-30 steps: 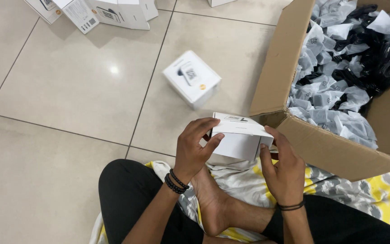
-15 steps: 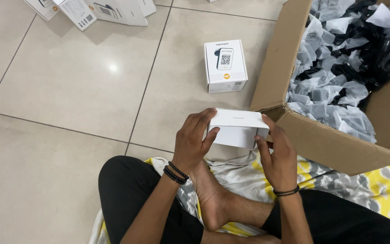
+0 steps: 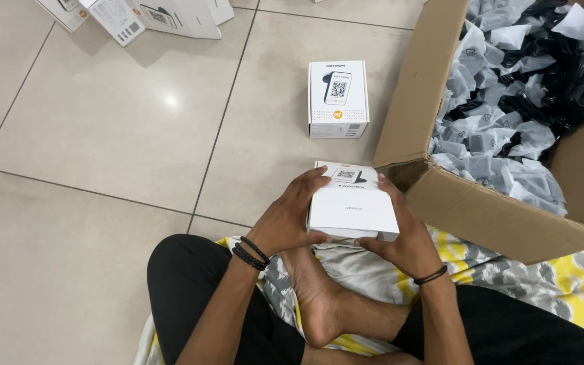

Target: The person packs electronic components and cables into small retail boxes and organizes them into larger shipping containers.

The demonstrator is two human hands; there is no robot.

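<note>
Small white box: centre of frame, above the crossed legs, clasped from both sides. Left hand closed around its left edge; right hand closed around its right edge. Second white box: on tile floor, just above. Cardboard carton of bagged items: right of frame.

Tiled floor, as I see it from the head camera

I see a pale glossy tile floor with dark grout lines. On it stand 1 small white carton on its own, a cluster of white cartons at the top edge, a large open cardboard box full of bagged black items, and a yellow-grey patterned cloth beneath me.
</note>
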